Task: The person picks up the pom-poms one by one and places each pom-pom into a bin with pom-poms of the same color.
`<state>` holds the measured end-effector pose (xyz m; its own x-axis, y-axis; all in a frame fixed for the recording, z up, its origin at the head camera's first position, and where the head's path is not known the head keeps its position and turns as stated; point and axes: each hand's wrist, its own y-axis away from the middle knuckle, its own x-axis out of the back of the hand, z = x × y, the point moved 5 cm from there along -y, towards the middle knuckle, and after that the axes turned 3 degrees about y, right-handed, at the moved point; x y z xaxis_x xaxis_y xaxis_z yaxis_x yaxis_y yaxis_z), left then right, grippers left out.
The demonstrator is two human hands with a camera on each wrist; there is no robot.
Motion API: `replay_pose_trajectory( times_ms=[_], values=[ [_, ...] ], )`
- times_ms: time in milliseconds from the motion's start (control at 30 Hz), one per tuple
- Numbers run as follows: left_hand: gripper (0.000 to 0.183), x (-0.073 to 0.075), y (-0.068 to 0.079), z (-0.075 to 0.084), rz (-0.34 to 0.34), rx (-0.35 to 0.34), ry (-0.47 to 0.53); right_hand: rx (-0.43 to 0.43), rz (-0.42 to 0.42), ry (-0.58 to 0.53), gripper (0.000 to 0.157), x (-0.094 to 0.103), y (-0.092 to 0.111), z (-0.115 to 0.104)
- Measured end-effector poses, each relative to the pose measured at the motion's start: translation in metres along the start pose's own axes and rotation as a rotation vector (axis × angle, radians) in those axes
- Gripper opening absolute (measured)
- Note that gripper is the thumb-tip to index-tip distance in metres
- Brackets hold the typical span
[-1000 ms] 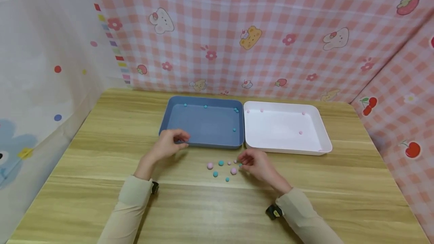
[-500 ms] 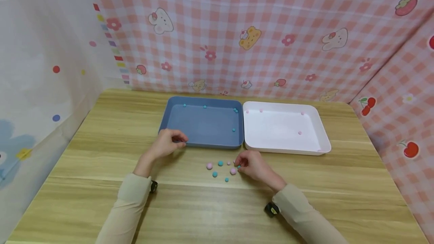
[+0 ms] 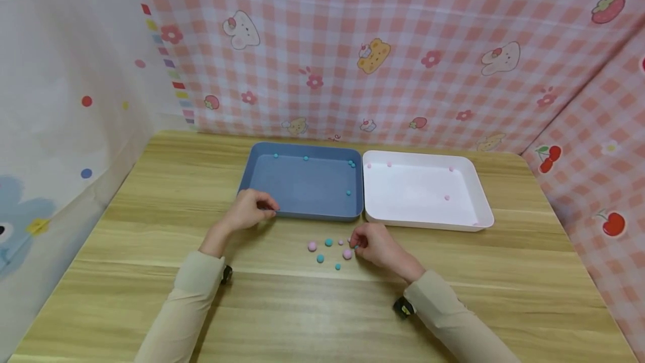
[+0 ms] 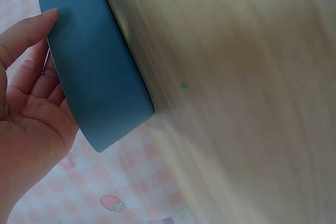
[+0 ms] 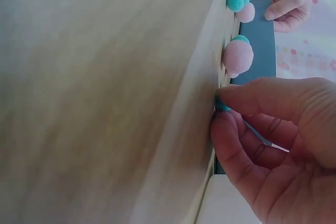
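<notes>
My left hand point(image 3: 247, 209) grips the near left rim of a blue tray point(image 3: 304, 184); in the left wrist view the thumb lies on the outer wall, with fingers behind it. Between thumb and forefinger, my right hand point(image 3: 378, 244) pinches a small teal pom-pom point(image 5: 222, 104) low at the tabletop, mostly covered by the fingertips. Just left of that hand is a loose group: a larger pink pom-pom point(image 3: 347, 254), another pink pom-pom point(image 3: 312, 246), a teal pom-pom point(image 3: 328, 242) and several others of mixed sizes.
A white tray point(image 3: 408, 195) stands right beside the blue one and holds several small pink balls point(image 3: 447, 198). Several small teal balls point(image 3: 305, 158) lie inside the blue tray. Checked cloth point(image 3: 322, 43) hangs behind the wooden table point(image 3: 302, 318).
My right hand has moved slightly left and its thumb and forefinger have closed on the small teal pom-pom. The left hand stays at the blue tray's rim.
</notes>
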<state>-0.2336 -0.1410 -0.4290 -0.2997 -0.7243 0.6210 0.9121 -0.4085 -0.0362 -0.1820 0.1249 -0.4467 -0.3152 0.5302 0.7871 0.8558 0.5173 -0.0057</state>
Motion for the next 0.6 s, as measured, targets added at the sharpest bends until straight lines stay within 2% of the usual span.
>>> replay_pose_trajectory(
  times_ms=[267,600],
  values=[
    [0.006,0.001,0.000,-0.001,-0.006,0.006,0.008,-0.002,0.000,-0.013,0.014,0.002,0.001,0.000],
    [0.006,0.001,-0.001,-0.002,-0.004,0.012,0.021,0.024,0.065,-0.062,0.015,0.019,0.000,-0.012]
  ],
)
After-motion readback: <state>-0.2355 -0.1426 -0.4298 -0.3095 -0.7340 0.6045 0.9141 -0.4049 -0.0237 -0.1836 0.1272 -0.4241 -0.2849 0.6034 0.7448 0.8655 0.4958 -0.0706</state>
